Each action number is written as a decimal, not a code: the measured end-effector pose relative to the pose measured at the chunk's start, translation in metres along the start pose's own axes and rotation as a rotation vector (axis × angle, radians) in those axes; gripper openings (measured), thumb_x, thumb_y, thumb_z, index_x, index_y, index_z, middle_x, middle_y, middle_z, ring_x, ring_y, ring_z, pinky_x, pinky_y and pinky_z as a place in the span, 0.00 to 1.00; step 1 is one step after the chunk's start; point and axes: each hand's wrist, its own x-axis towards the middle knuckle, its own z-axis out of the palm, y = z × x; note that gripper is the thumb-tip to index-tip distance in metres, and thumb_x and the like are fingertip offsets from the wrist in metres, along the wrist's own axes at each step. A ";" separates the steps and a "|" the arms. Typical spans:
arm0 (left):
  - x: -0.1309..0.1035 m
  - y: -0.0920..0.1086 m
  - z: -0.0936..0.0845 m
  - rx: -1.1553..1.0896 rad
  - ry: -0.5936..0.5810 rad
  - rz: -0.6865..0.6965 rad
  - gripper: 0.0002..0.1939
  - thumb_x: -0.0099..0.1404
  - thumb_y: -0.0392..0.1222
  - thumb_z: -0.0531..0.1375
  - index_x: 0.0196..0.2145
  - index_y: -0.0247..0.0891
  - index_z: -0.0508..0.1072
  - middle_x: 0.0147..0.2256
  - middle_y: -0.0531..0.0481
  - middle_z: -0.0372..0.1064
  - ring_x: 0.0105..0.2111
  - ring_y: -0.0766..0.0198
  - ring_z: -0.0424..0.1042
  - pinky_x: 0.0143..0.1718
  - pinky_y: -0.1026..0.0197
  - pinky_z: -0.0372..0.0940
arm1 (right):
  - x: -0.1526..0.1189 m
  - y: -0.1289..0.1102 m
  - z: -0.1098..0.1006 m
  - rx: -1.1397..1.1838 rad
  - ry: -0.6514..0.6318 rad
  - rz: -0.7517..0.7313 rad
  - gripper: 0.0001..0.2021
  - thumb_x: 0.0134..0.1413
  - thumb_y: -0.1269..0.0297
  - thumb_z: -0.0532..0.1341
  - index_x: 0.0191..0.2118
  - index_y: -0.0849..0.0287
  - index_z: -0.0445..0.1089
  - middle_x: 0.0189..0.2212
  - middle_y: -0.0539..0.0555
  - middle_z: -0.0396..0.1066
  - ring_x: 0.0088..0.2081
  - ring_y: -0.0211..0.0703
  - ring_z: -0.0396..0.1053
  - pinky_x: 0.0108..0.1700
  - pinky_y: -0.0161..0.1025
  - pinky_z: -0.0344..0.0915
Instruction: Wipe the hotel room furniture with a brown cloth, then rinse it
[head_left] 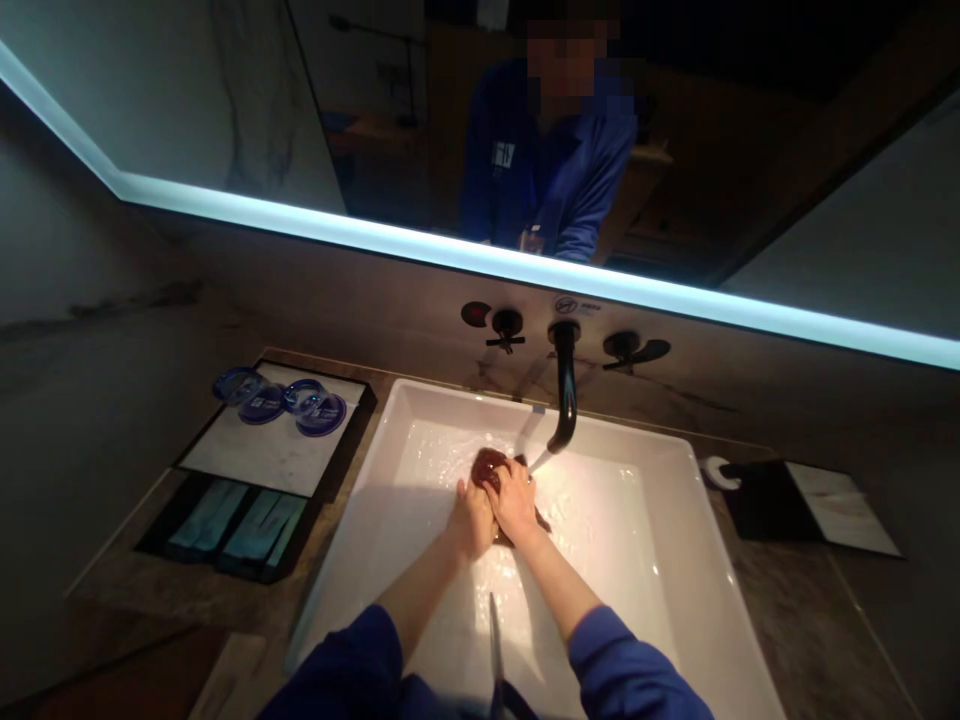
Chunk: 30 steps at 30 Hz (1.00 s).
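A wet, dark reddish-brown cloth [489,465] is bunched up inside the white sink [615,590], close to the black faucet [566,390]. Water runs from the spout beside it. My left hand [472,518] grips the cloth from the left side, fingers wrapped on it. Over its right part lies my right hand [514,500], fingers bent and pressing on the cloth. Both hands touch each other, and dark cloth ends stick out on the right and below them.
On the left counter stands a tray [277,440] with two glasses on round blue coasters, above a box of packets [259,530]. A black and white tray [814,505] lies right. Two handles flank the faucet. A lit mirror shows a person in blue.
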 end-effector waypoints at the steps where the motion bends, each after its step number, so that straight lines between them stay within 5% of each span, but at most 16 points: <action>1: 0.001 0.000 -0.003 0.034 -0.030 -0.004 0.32 0.63 0.43 0.53 0.63 0.31 0.52 0.62 0.33 0.49 0.64 0.45 0.44 0.61 0.38 0.44 | 0.009 0.004 -0.002 -0.025 -0.011 0.033 0.14 0.59 0.56 0.53 0.45 0.59 0.67 0.52 0.62 0.64 0.50 0.55 0.61 0.49 0.52 0.59; 4: 0.000 -0.003 -0.009 0.114 -0.126 -0.016 0.35 0.60 0.38 0.52 0.63 0.25 0.48 0.64 0.31 0.42 0.65 0.46 0.39 0.61 0.40 0.45 | 0.024 0.017 -0.008 -0.055 -0.023 0.063 0.15 0.60 0.56 0.52 0.46 0.59 0.66 0.48 0.62 0.67 0.48 0.54 0.63 0.48 0.51 0.57; 9: -0.018 -0.023 -0.025 0.160 -0.230 -0.008 0.35 0.59 0.34 0.50 0.64 0.33 0.49 0.65 0.40 0.42 0.65 0.51 0.42 0.61 0.46 0.49 | 0.021 0.053 -0.022 -0.021 0.098 0.214 0.15 0.58 0.58 0.54 0.45 0.61 0.68 0.51 0.64 0.63 0.50 0.57 0.60 0.49 0.50 0.57; 14: -0.030 -0.029 -0.042 0.194 -0.083 -0.151 0.38 0.60 0.44 0.54 0.65 0.36 0.45 0.66 0.38 0.33 0.65 0.43 0.33 0.59 0.32 0.41 | 0.012 0.094 -0.026 0.015 0.174 0.337 0.18 0.58 0.57 0.50 0.45 0.64 0.68 0.54 0.67 0.60 0.55 0.60 0.56 0.53 0.57 0.55; 18: -0.013 -0.012 -0.028 0.134 0.036 -0.121 0.49 0.54 0.60 0.58 0.64 0.28 0.47 0.65 0.29 0.34 0.65 0.38 0.34 0.59 0.29 0.38 | -0.012 0.077 -0.014 0.329 0.096 0.075 0.19 0.59 0.53 0.46 0.40 0.58 0.69 0.55 0.61 0.61 0.56 0.54 0.59 0.55 0.56 0.56; 23: 0.004 0.007 -0.004 0.042 0.050 0.023 0.30 0.66 0.47 0.48 0.64 0.38 0.51 0.65 0.40 0.42 0.65 0.46 0.39 0.62 0.37 0.40 | -0.046 0.029 -0.007 0.415 0.046 -0.356 0.13 0.56 0.54 0.53 0.37 0.53 0.70 0.56 0.55 0.62 0.56 0.52 0.58 0.56 0.53 0.56; 27: 0.009 0.009 -0.002 0.018 -0.028 0.010 0.28 0.66 0.46 0.48 0.63 0.42 0.53 0.64 0.44 0.46 0.65 0.45 0.40 0.61 0.34 0.41 | -0.029 0.025 -0.003 0.194 0.056 -0.222 0.11 0.55 0.58 0.55 0.39 0.55 0.70 0.49 0.58 0.67 0.50 0.54 0.61 0.52 0.54 0.58; 30: 0.015 0.013 -0.004 0.028 -0.042 -0.016 0.33 0.64 0.48 0.52 0.64 0.36 0.50 0.64 0.41 0.45 0.65 0.45 0.33 0.62 0.34 0.37 | 0.007 0.037 0.001 0.131 0.052 -0.081 0.15 0.58 0.57 0.53 0.44 0.58 0.70 0.46 0.61 0.68 0.47 0.54 0.63 0.48 0.52 0.60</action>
